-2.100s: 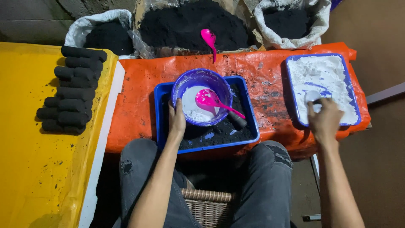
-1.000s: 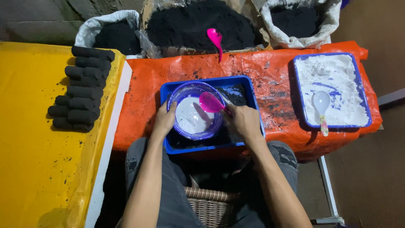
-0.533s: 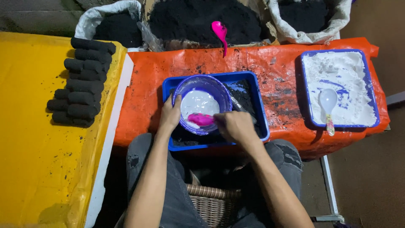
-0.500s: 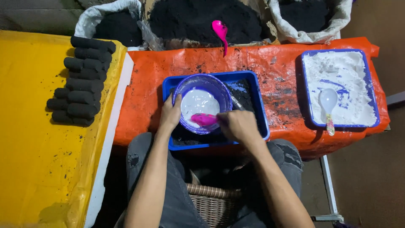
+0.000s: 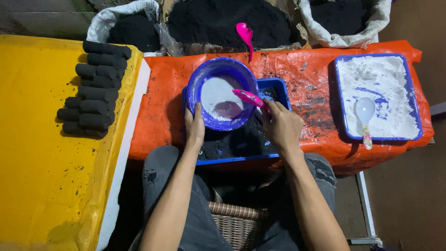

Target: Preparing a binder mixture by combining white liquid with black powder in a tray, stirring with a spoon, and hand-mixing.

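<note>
Two hands work at the near edge of the orange-covered counter point(image 5: 158, 125), above a woven basket point(image 5: 234, 223) between the person's knees. The left hand point(image 5: 194, 128) is closed on the near rim of a purple bowl point(image 5: 222, 93), thumb inside the rim, with the bowl tipped up toward the person; white powder lies in its bottom. The right hand point(image 5: 281, 125) pinches the handle of a pink spoon point(image 5: 248, 96), fingers curled shut round it, the spoon's bowl reaching over the purple bowl's right rim. Both sit over a blue tray point(image 5: 239, 158) of black powder at the middle of the near edge. At the counter's right end lies a second blue tray point(image 5: 377, 97) of white powder with a white spoon point(image 5: 365, 114) in it. On the yellow sheet point(image 5: 46, 176) to the left, black cylinders point(image 5: 93, 90) are stacked in rows. Along the far edge stand three sacks of black powder point(image 5: 223, 21); another pink spoon point(image 5: 245, 35) is stuck in the middle one.
</note>
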